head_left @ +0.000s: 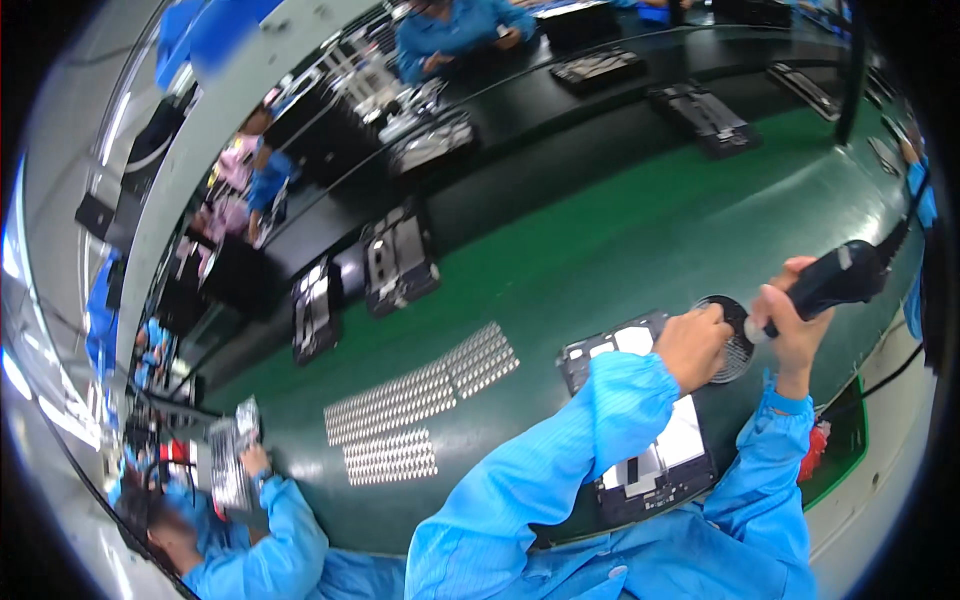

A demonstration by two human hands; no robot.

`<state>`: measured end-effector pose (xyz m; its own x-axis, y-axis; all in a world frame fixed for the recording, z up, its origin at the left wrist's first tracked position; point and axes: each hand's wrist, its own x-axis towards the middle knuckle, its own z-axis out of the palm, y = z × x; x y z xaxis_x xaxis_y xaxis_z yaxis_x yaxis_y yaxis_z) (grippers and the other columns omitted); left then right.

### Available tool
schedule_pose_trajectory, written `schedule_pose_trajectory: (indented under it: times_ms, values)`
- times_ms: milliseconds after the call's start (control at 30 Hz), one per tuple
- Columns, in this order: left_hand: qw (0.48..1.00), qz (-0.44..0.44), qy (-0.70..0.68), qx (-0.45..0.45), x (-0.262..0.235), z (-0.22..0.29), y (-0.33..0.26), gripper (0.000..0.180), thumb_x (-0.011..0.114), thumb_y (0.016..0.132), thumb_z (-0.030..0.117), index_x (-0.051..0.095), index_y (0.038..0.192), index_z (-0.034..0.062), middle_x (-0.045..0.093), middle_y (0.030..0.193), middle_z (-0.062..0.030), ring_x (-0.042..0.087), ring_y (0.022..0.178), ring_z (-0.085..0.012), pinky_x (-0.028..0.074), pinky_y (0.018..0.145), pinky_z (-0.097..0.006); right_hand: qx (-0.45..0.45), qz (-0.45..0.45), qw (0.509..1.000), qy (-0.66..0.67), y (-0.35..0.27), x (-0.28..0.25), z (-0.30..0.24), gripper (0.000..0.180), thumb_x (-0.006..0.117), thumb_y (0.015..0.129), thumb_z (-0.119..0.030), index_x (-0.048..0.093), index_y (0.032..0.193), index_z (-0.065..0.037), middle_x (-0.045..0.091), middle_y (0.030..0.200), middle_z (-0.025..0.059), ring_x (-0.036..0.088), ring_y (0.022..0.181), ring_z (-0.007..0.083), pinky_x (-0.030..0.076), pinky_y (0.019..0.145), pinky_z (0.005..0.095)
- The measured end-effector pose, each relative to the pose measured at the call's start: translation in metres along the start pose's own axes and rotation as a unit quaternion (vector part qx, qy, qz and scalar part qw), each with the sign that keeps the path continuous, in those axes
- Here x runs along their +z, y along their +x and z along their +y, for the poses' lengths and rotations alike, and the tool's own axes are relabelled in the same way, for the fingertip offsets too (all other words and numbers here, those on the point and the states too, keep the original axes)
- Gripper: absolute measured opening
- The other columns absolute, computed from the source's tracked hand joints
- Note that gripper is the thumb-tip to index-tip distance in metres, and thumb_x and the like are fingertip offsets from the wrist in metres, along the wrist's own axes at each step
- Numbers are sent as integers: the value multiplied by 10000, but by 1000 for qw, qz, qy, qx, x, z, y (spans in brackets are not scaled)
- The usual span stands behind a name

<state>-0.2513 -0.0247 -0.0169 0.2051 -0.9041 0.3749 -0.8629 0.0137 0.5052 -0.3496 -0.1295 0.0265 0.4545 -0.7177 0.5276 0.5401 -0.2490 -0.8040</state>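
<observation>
The right hand [795,320] is wrapped around a black electric screwdriver [835,280], its tip pointing down at a round mesh dish [735,350] on the green table [600,250]. The left hand [692,345] is curled, fingertips at the dish rim and over a dark device tray [650,470]. Rows of small silver parts [420,395] lie to the left, well apart

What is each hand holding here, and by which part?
Right hand grips a black power screwdriver around its body. Left hand rests at the round mesh dish; whether it holds anything cannot be told.
</observation>
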Motion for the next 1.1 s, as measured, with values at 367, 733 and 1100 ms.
schedule_pose_trajectory:
  times_ms: [367,733,1100]
  values:
    - [1000,-13,18,-9,-3,-14,-3,202,692,716,241,649,728,44,588,830,-100,611,833,-285,501,673,-415,-12,-41,999,27,0,-13,2,392,554,814,48,420,1178,-6,475,695,42,449,516,119,417,526,295]
    - [949,-6,271,-161,-178,-145,-100,207,588,658,41,614,863,54,622,919,-146,593,892,-362,493,729,-467,-11,-46,998,-39,-15,-34,-3,428,526,833,-7,371,1229,32,485,723,46,436,523,99,378,533,257]
    - [854,-97,399,-320,-315,-288,-242,611,620,564,23,479,1159,-10,577,1034,-268,543,996,-428,442,876,-457,114,-37,990,74,-1,0,-27,356,739,705,10,531,994,17,565,599,36,551,469,95,409,418,231]
